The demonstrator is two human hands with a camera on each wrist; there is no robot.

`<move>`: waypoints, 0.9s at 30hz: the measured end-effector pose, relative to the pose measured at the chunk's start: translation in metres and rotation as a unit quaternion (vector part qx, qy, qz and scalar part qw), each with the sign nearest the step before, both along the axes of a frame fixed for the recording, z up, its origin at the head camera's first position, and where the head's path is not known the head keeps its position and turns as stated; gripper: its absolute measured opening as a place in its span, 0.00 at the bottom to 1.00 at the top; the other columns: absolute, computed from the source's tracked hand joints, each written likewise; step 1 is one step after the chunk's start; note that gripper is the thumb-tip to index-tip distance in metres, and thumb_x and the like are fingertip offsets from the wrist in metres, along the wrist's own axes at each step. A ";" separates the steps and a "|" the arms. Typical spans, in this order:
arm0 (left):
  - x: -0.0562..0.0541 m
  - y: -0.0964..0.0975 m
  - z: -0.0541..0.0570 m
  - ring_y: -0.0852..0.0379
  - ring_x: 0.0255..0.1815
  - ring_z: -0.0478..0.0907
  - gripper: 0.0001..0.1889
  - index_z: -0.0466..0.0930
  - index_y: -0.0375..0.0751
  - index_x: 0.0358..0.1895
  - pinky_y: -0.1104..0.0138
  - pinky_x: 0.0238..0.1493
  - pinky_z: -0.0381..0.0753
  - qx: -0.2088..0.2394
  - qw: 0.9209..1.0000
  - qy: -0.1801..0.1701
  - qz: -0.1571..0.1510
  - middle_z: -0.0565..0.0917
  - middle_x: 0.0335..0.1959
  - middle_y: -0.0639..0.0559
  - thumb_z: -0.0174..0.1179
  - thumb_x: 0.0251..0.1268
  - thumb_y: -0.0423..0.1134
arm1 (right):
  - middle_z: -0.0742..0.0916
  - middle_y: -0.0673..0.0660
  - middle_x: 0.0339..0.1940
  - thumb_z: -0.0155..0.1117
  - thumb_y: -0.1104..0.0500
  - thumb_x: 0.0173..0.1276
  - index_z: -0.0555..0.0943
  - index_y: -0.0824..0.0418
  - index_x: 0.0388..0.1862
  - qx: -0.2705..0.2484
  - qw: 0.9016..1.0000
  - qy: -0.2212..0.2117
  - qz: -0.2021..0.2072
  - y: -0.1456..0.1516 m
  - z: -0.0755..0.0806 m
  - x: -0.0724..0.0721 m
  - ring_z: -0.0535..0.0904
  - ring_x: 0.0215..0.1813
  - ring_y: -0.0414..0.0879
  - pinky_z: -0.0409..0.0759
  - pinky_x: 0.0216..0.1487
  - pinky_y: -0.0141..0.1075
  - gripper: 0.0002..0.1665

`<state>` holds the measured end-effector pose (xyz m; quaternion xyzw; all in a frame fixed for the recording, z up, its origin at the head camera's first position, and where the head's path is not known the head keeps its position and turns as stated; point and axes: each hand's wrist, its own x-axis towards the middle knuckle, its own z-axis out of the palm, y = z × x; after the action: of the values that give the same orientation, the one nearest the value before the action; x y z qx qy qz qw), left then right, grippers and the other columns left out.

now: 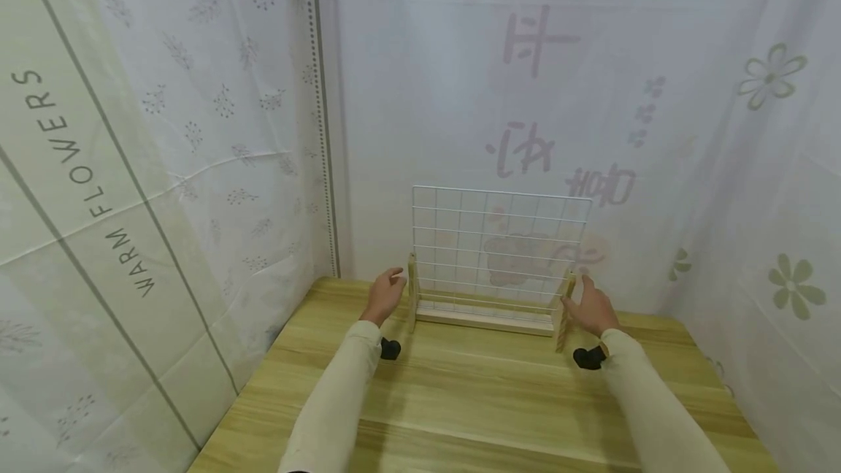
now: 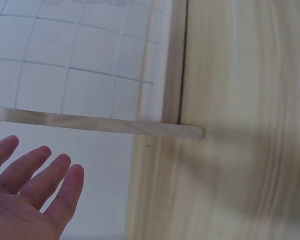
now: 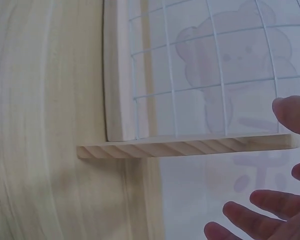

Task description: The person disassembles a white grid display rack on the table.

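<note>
With our left hand (image 1: 384, 298) and right hand (image 1: 596, 308) spread wide, grips empty, we should steady both wooden side supports (image 3: 190, 147) evenly, leaving the wire grid (image 1: 486, 233) upright.

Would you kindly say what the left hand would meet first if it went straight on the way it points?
The left hand would probably first meet the flat, pale wooden side panel beside it, though depth is unclear.

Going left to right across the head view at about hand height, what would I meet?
Dark printed WARM FLOWERS lettering, bare left-hand grip, pale wooden left upright, white rectangular wire grid, pale wooden right upright, bare right-hand grip, green printed flower.
</note>
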<state>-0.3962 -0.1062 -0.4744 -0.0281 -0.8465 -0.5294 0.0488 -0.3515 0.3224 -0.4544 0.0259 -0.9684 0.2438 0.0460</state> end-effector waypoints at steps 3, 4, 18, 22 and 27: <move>-0.003 0.003 0.008 0.37 0.68 0.74 0.24 0.68 0.41 0.73 0.44 0.67 0.76 -0.004 1.000 -0.006 0.001 0.78 0.67 0.35 0.46 0.79 0.44 | 0.74 0.87 0.59 0.53 0.52 0.76 0.44 0.81 0.76 -0.002 1.000 0.001 -0.001 0.001 0.006 -0.003 0.76 0.55 0.78 0.76 0.57 0.66 0.47; -0.004 0.004 0.011 0.37 0.69 0.73 0.25 0.67 0.42 0.74 0.44 0.67 0.75 -0.003 1.000 -0.009 -0.001 0.77 0.68 0.35 0.47 0.79 0.44 | 0.75 0.87 0.58 0.53 0.52 0.76 0.44 0.81 0.77 -0.003 1.000 0.001 -0.002 0.002 0.007 -0.005 0.77 0.54 0.77 0.76 0.56 0.65 0.47; -0.016 0.017 0.032 0.38 0.78 0.61 0.27 0.57 0.39 0.78 0.46 0.76 0.65 -0.024 0.999 -0.014 -0.047 0.63 0.78 0.36 0.41 0.80 0.40 | 0.69 0.81 0.70 0.47 0.55 0.78 0.51 0.75 0.79 -0.028 0.999 -0.012 -0.015 -0.002 0.021 -0.017 0.73 0.64 0.76 0.74 0.63 0.66 0.39; -0.017 0.020 0.033 0.38 0.78 0.61 0.28 0.57 0.36 0.78 0.46 0.76 0.66 -0.028 0.999 -0.007 -0.044 0.65 0.77 0.35 0.40 0.79 0.36 | 0.72 0.79 0.69 0.44 0.58 0.78 0.56 0.74 0.77 -0.027 1.000 0.001 -0.013 -0.004 0.022 -0.018 0.69 0.67 0.76 0.70 0.66 0.66 0.35; -0.017 0.023 0.032 0.37 0.78 0.61 0.29 0.56 0.37 0.79 0.46 0.76 0.65 -0.012 0.999 -0.014 -0.046 0.64 0.77 0.36 0.43 0.78 0.37 | 0.77 0.75 0.66 0.41 0.57 0.79 0.63 0.70 0.76 -0.032 0.998 0.018 -0.043 -0.005 0.022 -0.017 0.73 0.64 0.75 0.73 0.63 0.64 0.31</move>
<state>-0.4129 -0.0836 -0.4420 -0.0600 -0.8514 -0.5209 0.0120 -0.3682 0.3175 -0.4327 -0.0130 -0.9593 0.2721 0.0743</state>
